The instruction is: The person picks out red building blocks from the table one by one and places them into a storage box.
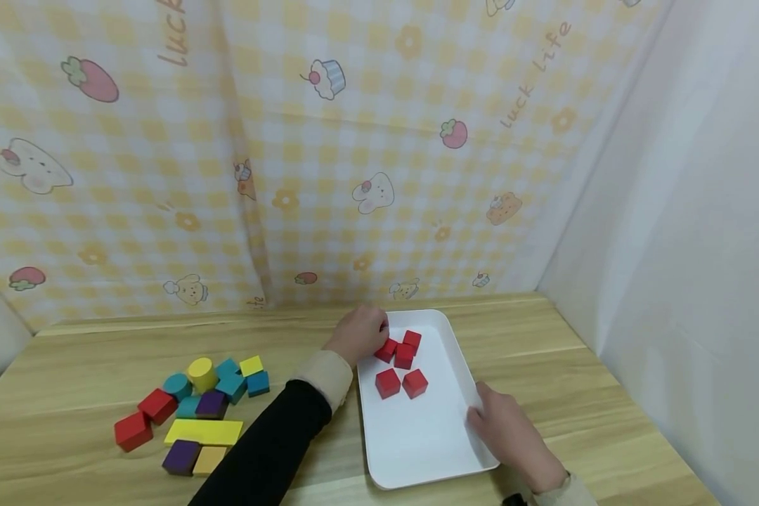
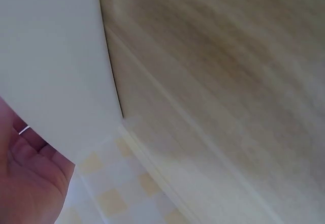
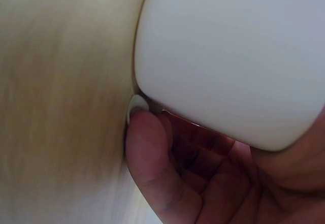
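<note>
A white rectangular tray lies on the table, with several red cubes in its far half. My left hand grips the tray's far left corner, and the curled fingers come over the rim beside the cubes. On the right side, near the front corner, my right hand holds the tray's edge. Close up, the left wrist view has the left palm against the tray's outer wall. In the right wrist view, the right hand's fingers curl under the tray, partly hidden by it.
Loose blocks lie left of the tray: red cubes, a long yellow block, a yellow cylinder, purple blocks and several blue ones. A checked cloth hangs behind the wooden table; a white wall stands right.
</note>
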Demonstrator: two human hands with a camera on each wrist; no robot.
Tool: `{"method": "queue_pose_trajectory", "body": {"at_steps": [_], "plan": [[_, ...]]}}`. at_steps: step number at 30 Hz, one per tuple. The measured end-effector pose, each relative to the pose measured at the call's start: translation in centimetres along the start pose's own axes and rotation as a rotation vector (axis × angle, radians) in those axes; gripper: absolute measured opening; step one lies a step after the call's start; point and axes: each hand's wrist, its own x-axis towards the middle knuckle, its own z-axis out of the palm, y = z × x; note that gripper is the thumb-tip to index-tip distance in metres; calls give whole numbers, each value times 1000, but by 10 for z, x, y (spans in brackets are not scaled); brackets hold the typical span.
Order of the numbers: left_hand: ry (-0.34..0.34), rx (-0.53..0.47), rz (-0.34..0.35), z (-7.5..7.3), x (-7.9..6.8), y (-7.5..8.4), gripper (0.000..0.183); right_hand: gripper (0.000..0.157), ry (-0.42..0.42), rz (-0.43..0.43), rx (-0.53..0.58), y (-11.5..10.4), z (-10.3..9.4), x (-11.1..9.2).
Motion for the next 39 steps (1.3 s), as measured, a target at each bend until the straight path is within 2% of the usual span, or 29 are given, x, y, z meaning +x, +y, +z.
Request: {"method": "queue_pose_trajectory", "body": {"at_steps": [6, 10, 18, 24, 30, 36, 39], "plan": [[-40, -8, -23, -3, -2, 3, 12, 19, 12, -13, 2, 0, 0, 0], [-87, -33, -42, -7, -4, 4, 17, 17, 15, -15, 0, 0, 0, -1], [-134, -54, -9, -27, -21, 1, 10, 24, 14, -15, -2, -1, 0, -2], [-126, 23, 52, -52, -48, -7, 12, 31, -10, 7, -2, -2, -1, 0], [-88, 137, 102, -74, -87, -23, 19, 37, -27, 5, -19, -1, -1, 1], [-65, 200, 103, -94, -125, -31, 20, 34, -22, -3, -23, 0, -2, 0], [-33, 230, 121, -103, -143, -35, 19, 31, -19, -5, -21, 0, -1, -1]]}}
